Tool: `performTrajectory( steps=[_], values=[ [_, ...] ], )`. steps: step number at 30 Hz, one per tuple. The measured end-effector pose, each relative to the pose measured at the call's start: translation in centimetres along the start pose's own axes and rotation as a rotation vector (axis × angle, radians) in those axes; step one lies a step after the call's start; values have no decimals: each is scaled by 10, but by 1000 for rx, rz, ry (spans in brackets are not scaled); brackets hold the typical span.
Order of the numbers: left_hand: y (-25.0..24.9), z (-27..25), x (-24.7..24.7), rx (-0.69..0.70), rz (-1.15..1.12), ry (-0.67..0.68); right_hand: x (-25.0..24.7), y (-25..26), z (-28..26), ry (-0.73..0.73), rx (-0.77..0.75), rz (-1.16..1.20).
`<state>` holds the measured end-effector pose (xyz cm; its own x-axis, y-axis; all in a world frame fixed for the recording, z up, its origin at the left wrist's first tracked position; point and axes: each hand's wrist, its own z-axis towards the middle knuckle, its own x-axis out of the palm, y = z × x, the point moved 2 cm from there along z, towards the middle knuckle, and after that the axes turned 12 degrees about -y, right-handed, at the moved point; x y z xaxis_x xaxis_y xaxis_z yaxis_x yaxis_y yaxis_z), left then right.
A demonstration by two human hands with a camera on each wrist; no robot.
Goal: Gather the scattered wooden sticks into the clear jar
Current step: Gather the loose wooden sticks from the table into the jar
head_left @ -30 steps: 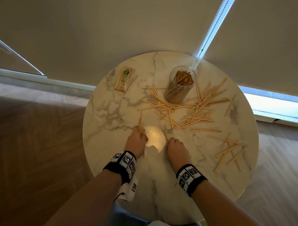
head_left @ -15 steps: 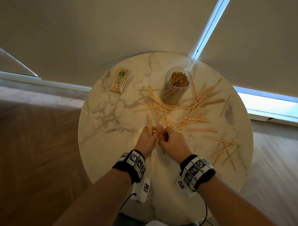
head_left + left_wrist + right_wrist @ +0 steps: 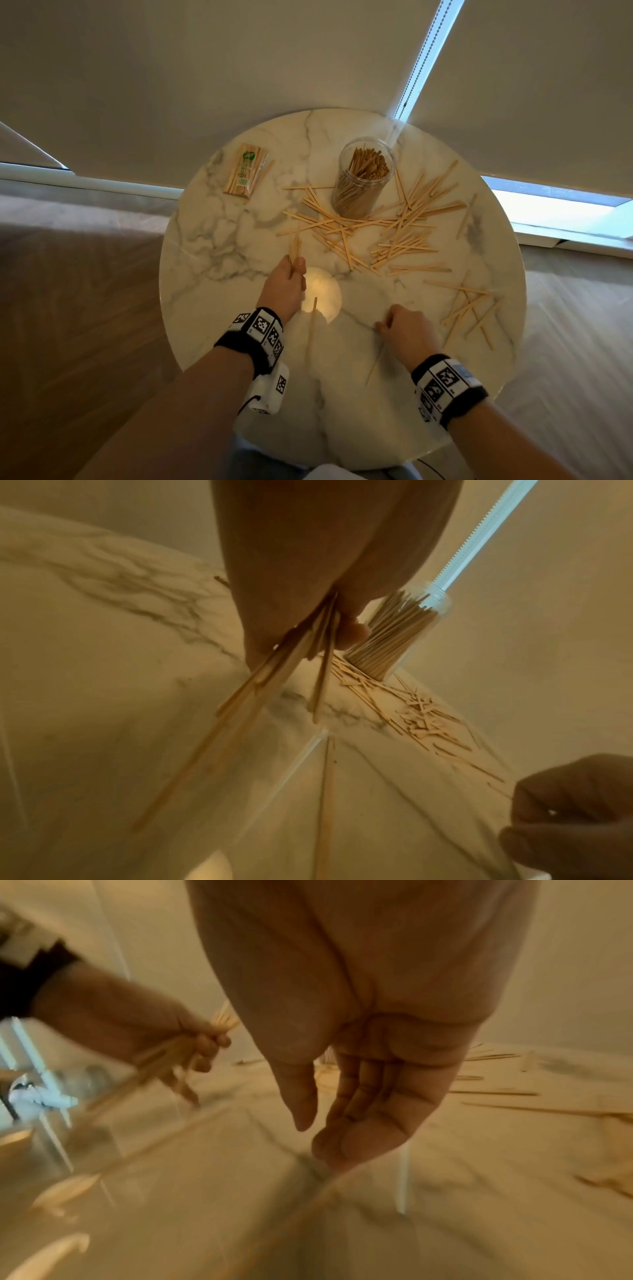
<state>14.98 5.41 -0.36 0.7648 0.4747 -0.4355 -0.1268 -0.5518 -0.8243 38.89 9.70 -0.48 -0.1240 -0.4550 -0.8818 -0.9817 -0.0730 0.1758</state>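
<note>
Left hand (image 3: 287, 284) clenching stick bundle (image 3: 274, 669); right hand (image 3: 359, 1096) relaxed, reaching near lone stick (image 3: 376, 356) on bench (image 3: 222, 274). Jar (image 3: 363, 181) standing far, sticks (image 3: 394, 236) scattered around. Pinch stick end, add to bundle.

- Round bench (image 3: 219, 274), white marble top with grey veins, glossy; bright round glare spot (image 3: 322, 294) near its middle.
- Beige roller blinds (image 3: 205, 68) behind it, drawn most of the way down; bead chain (image 3: 416, 73) hangs in the bright gap between two of them.
- Daylight strip under the right blind (image 3: 555, 202); white sill (image 3: 85, 178) along the left.
- Wood floor (image 3: 68, 325), herringbone pattern, on the left; paler floor on the right.
- Overall warm, dim light.
</note>
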Motion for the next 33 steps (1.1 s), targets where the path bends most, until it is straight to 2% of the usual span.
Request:
performTrajectory(
  steps=[4, 6, 11, 17, 20, 24, 28, 33],
  values=[
    [2, -6, 3, 90, 258, 81, 11, -8, -13, 51, -14, -152],
    [9, -10, 10, 108, 420, 119, 16, -4, -16, 57, -35, -118],
    [32, -26, 27, 51, 754, 240, 16, 12, -13, 18, -29, -19],
    [26, -34, 39, 93, 886, 220, 16, 23, -16, -31, -73, -143],
    [20, -24, 35, 24, 799, 234, 13, 19, -16, -41, -65, -64],
    [10, -15, 29, -74, 454, 234, 3, 25, 1, -28, -52, 251],
    [-6, -8, 35, -81, 193, 260, -10, 48, 22, -163, -60, 595],
    [-20, -9, 46, -83, 62, 336, -16, 73, 49, -110, 10, 827]
  ],
)
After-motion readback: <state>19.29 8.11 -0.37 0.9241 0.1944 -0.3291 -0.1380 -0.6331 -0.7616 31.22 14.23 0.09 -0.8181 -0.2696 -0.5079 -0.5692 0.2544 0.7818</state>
